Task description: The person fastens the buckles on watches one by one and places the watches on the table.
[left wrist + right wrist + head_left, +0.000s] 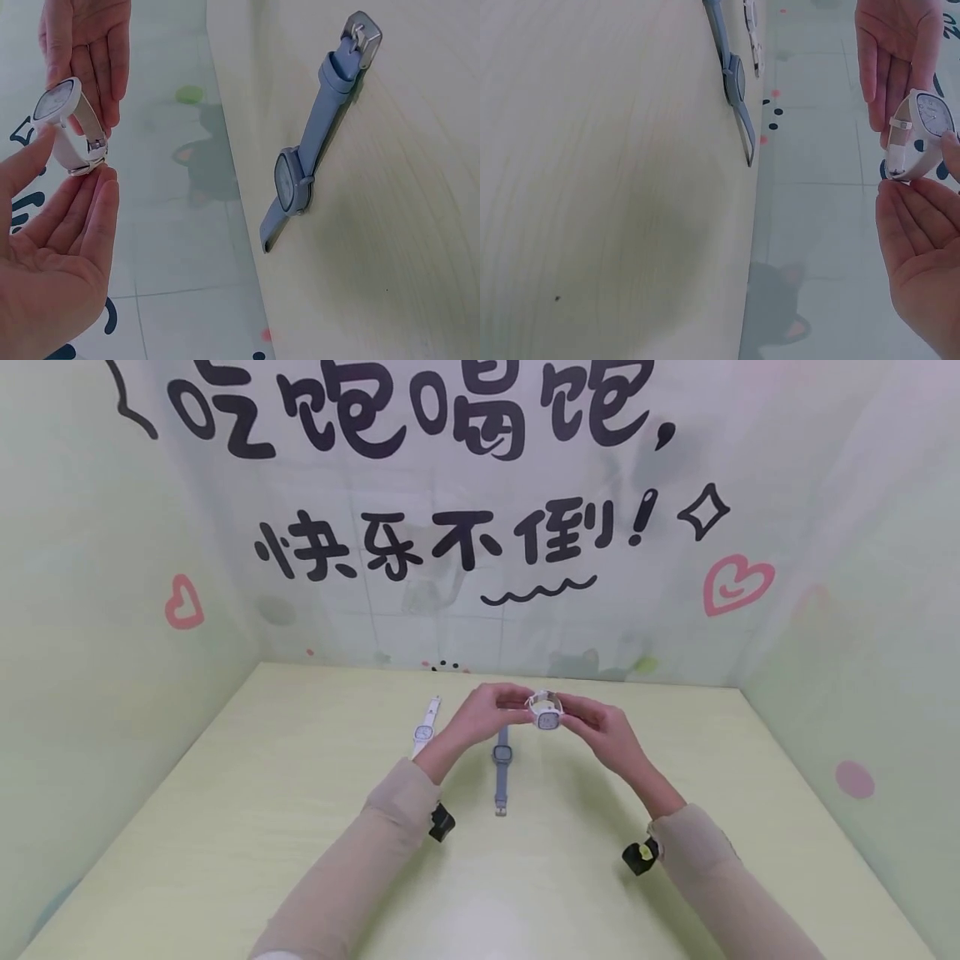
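White wristwatch (546, 713) held up between both hands above the table (225, 827).
Left hand (486, 710) and right hand (600, 727) pinch its buckled strap at the fingertips; the wrist views show a blue-grey watch (300, 180) lying open below, another white watch (424, 730) beside it.

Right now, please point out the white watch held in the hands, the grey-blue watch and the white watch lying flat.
white held watch (547, 719), head view, its face
grey-blue watch (288, 182), left wrist view, its case
white flat watch (423, 732), head view, its case
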Demonstrator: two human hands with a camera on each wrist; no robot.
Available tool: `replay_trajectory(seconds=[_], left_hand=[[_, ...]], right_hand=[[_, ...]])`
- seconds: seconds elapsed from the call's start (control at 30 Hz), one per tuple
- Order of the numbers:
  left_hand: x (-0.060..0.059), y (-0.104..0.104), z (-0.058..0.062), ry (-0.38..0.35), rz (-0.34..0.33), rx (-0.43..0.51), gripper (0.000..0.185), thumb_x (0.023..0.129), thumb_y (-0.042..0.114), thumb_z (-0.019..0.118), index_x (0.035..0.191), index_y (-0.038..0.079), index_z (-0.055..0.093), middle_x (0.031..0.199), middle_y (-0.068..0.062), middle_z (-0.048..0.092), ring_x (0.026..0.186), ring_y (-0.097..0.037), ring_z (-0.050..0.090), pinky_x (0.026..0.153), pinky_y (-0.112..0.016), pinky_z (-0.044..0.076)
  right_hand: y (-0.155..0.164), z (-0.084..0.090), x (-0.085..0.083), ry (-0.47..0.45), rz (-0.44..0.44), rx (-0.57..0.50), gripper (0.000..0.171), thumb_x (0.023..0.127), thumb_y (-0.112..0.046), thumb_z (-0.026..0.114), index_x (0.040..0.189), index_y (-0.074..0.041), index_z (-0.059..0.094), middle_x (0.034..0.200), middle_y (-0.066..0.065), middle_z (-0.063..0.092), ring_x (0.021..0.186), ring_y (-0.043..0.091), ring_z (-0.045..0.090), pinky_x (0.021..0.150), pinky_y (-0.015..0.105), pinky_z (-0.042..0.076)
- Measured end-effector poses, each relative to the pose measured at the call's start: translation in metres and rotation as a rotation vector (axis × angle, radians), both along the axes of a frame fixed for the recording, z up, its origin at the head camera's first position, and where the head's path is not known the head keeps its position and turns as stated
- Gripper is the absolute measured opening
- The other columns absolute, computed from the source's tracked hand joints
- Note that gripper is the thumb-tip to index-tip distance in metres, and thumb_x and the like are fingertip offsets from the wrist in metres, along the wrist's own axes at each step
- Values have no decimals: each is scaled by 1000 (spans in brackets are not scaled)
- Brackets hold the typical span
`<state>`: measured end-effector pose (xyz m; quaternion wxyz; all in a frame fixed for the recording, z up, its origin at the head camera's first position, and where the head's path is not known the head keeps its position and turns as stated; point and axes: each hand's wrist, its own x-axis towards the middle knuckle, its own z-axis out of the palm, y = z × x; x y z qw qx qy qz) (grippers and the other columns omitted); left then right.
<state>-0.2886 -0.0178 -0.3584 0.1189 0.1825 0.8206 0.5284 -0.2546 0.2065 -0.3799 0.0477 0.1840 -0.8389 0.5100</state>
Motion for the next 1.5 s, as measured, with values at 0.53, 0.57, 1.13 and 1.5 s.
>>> replay_trajectory(seconds=[0.53, 0.57, 1.13, 1.5], left_hand=[[-17, 3, -9, 16, 21, -56, 45, 91, 20, 74, 133, 10, 62, 130, -8, 68, 122, -22, 64, 105, -37, 52], [-18, 3, -10, 16, 23, -60, 45, 91, 20, 74, 133, 10, 62, 130, -8, 68, 122, -23, 64, 105, -37, 52], [-16, 14, -29, 21, 38, -131, 44, 90, 17, 74, 132, 6, 62, 128, -11, 69, 120, -24, 65, 102, -35, 53], [-12, 21, -39, 9, 21, -188, 43, 89, 15, 74, 129, 4, 63, 124, -11, 70, 116, -24, 66, 102, -36, 54]], right_hand=[[2, -2, -20, -70, 13, 47, 43, 97, -19, 65, 137, -3, 58, 136, 19, 62, 122, 35, 64, 103, 47, 51], [2, -3, -21, -75, 9, 47, 43, 97, -19, 65, 137, -2, 59, 136, 19, 63, 122, 34, 64, 103, 47, 51], [7, -18, -22, -118, 29, 114, 39, 98, -13, 63, 134, 3, 59, 134, 22, 63, 121, 37, 63, 103, 50, 51], [13, -26, -23, -154, 40, 166, 39, 96, -13, 66, 132, 2, 61, 132, 22, 64, 119, 37, 65, 100, 49, 54]])
